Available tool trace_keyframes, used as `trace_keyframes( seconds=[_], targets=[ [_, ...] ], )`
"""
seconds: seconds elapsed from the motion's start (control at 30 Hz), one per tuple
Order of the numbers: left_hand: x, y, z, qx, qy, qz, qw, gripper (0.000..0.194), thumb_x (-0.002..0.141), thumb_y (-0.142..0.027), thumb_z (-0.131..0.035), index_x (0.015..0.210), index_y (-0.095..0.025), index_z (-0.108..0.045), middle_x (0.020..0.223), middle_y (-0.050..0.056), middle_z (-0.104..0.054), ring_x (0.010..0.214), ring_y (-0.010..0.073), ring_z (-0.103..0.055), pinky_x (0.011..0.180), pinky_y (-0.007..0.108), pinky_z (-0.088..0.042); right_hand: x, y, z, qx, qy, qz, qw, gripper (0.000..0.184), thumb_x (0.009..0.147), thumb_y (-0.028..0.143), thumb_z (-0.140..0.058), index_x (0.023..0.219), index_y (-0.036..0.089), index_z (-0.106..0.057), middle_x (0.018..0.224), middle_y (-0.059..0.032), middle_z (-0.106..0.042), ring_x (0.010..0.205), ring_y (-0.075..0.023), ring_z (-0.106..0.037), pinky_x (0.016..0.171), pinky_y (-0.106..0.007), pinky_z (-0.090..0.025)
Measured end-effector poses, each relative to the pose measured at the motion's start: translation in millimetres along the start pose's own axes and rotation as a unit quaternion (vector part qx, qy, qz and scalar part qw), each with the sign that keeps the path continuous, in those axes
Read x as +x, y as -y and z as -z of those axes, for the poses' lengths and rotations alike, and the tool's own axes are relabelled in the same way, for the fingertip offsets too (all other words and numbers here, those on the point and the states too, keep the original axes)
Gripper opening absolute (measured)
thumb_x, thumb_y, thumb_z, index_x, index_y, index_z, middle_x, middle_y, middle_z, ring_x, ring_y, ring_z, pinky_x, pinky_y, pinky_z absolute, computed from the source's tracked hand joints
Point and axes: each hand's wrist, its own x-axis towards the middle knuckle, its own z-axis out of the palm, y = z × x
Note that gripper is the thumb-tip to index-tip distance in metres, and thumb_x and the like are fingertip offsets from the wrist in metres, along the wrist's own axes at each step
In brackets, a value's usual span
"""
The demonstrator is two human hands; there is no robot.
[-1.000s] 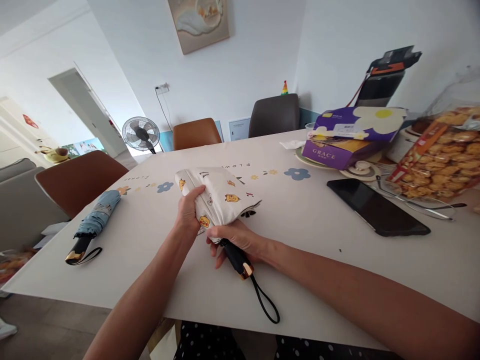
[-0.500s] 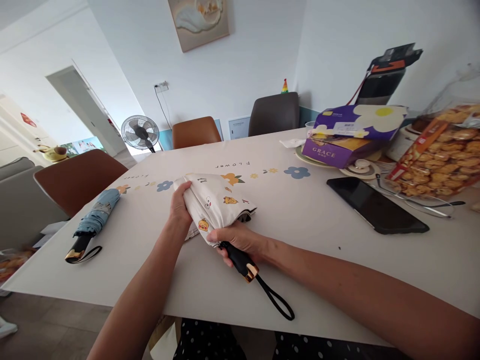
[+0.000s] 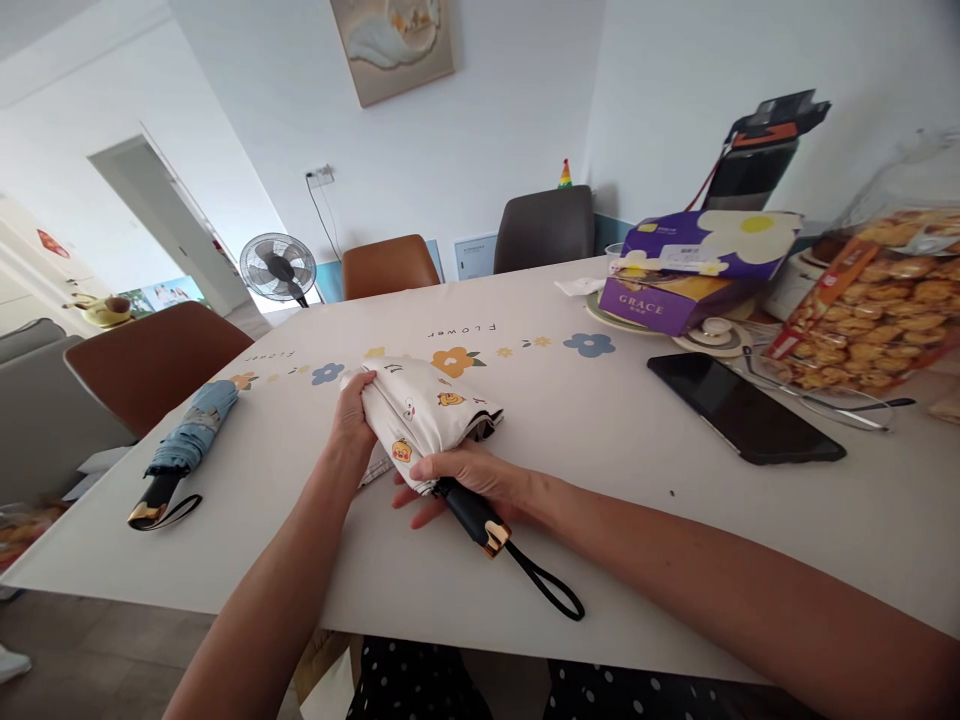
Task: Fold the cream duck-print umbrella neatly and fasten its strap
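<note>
A white folding umbrella [image 3: 427,415] with small cartoon prints lies collapsed between my hands, its canopy loose and unwrapped. Its black handle [image 3: 469,510] has a gold end and a black wrist loop, and points toward me to the right. My left hand [image 3: 354,415] grips the canopy's left side, thumb on top. My right hand [image 3: 472,475] holds the canopy's base by the handle, thumb above; some of its fingers stretch out underneath. To the left lies a blue folded umbrella [image 3: 196,430] with a black and gold handle.
On the right of the white table [image 3: 600,560] lie a black phone [image 3: 742,405] and glasses [image 3: 847,408]. Behind them stand a purple box [image 3: 652,300], a bag of cookies [image 3: 877,310] and a dark bottle [image 3: 754,165]. Chairs and a fan [image 3: 277,265] stand beyond the table.
The fingers of my right hand have loosened and spread out under the umbrella. The umbrella has barely shifted in my hands; the view has moved slightly.
</note>
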Motion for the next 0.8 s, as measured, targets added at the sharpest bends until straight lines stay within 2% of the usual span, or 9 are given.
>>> trace_keyframes(
  seconds=[0.13,0.27,0.33,0.4,0.47,0.57,0.63,0.7,0.8],
  targets=[
    [1,3,-7.4,0.003,0.038,0.032,0.999,0.025,0.065,-0.03,-0.061,0.085,-0.015,-0.058,0.075,0.006,-0.065,0.076,0.0217,-0.063,0.071,0.033,-0.053,2,-3,-2,-0.049,-0.071,-0.026,0.996,0.022,0.064,0.019,-0.065,0.082,0.013,-0.054,0.061,0.001,-0.051,0.046,-0.0099,-0.049,0.033,-0.022,-0.045],
    [1,6,-15.4,0.088,0.04,0.018,0.995,0.033,0.065,-0.035,-0.065,0.089,-0.014,-0.057,0.083,0.011,-0.065,0.082,0.0251,-0.062,0.073,0.035,-0.052,6,-8,-5,-0.042,-0.139,-0.006,0.989,0.019,0.064,0.017,-0.064,0.077,0.016,-0.051,0.055,0.0036,-0.047,0.042,-0.0089,-0.044,0.031,-0.021,-0.041],
    [3,5,-16.9,0.208,-0.021,-0.06,0.976,0.048,0.062,-0.037,-0.069,0.101,-0.015,-0.053,0.099,0.013,-0.061,0.096,0.0272,-0.058,0.082,0.037,-0.047,9,-9,-2,-0.017,-0.156,-0.007,0.988,0.017,0.064,0.017,-0.063,0.074,0.016,-0.05,0.053,0.004,-0.045,0.042,-0.0087,-0.044,0.032,-0.021,-0.042],
    [6,1,-20.0,0.328,-0.075,-0.172,0.926,0.062,0.061,-0.036,-0.07,0.115,-0.018,-0.046,0.118,0.014,-0.053,0.111,0.0281,-0.049,0.092,0.041,-0.039,12,-9,4,0.02,-0.147,-0.012,0.989,0.016,0.065,0.019,-0.063,0.072,0.016,-0.049,0.052,0.0043,-0.044,0.042,-0.0076,-0.043,0.034,-0.019,-0.041],
    [7,-4,-29.2,0.402,-0.066,-0.279,0.87,0.059,0.066,-0.031,-0.065,0.12,-0.021,-0.043,0.125,0.012,-0.048,0.117,0.0269,-0.043,0.098,0.042,-0.033,13,-8,10,0.052,-0.124,-0.017,0.991,0.016,0.066,0.019,-0.064,0.072,0.016,-0.05,0.053,0.0043,-0.045,0.043,-0.007,-0.043,0.036,-0.019,-0.042],
    [1,-8,-57.4,0.439,0.08,-0.35,0.824,0.037,0.069,-0.023,-0.059,0.106,-0.022,-0.056,0.115,0.007,-0.056,0.112,0.0251,-0.047,0.099,0.039,-0.031,14,-7,16,0.07,-0.109,-0.021,0.991,0.019,0.065,0.019,-0.066,0.076,0.016,-0.052,0.056,0.0041,-0.046,0.045,-0.0078,-0.045,0.038,-0.021,-0.045],
    [-5,-5,-81.2,0.458,0.205,-0.315,0.806,0.027,0.066,-0.019,-0.06,0.093,-0.023,-0.064,0.108,0.005,-0.061,0.108,0.0252,-0.05,0.099,0.038,-0.031,13,-6,17,0.073,-0.105,-0.018,0.992,0.019,0.065,0.018,-0.066,0.077,0.017,-0.051,0.056,0.0043,-0.046,0.045,-0.008,-0.045,0.039,-0.022,-0.047],
    [-9,3,-102.8,0.494,0.318,-0.26,0.767,0.026,0.06,-0.016,-0.064,0.085,-0.023,-0.067,0.104,0.004,-0.064,0.104,0.0254,-0.053,0.098,0.036,-0.032,13,-5,16,0.072,-0.101,-0.021,0.992,0.018,0.066,0.019,-0.066,0.075,0.016,-0.05,0.055,0.0044,-0.046,0.045,-0.0081,-0.045,0.04,-0.022,-0.047],
    [-9,19,-123.9,0.56,0.405,-0.2,0.694,0.025,0.055,-0.016,-0.067,0.078,-0.024,-0.069,0.093,0.003,-0.067,0.094,0.024,-0.058,0.09,0.034,-0.039,12,-5,16,0.064,-0.1,-0.032,0.992,0.016,0.066,0.021,-0.065,0.072,0.016,-0.051,0.053,0.0037,-0.046,0.044,-0.0083,-0.045,0.039,-0.022,-0.045]
  ],
)
